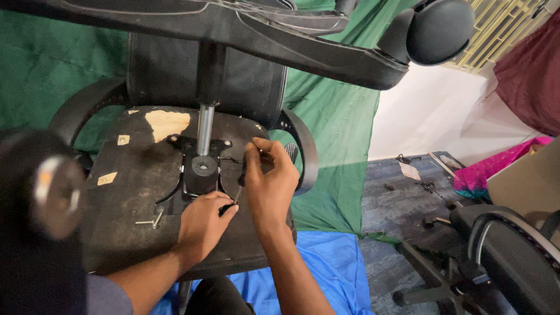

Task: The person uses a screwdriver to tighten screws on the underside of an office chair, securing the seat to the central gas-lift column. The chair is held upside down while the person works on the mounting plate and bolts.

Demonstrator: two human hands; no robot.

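Black and scuffed, the underside of an upturned office chair seat faces the camera, its flat board dusty, with pale patches where the covering has torn away. Bolted at its middle is a black metal mechanism plate, from which a smooth, shiny steel gas-lift cylinder rises toward the dark plastic star base, tipped with a rounded black caster. The left hand rests on the seat board just below the plate, its fingers closed around a small black piece at the plate's lower right edge; what that piece is cannot be told. The right hand sits just beside it, fingers pinched shut on a thin dark tool or lever at the plate's right side, touching the metal. Two loose silvery bolts lie on the board to the left of the left hand. Curved black armrests flank the seat. Behind hangs a green cloth backdrop, and crinkled blue plastic sheeting covers the floor below. A second black chair lies at the right, on a grey floor scattered with small hardware.
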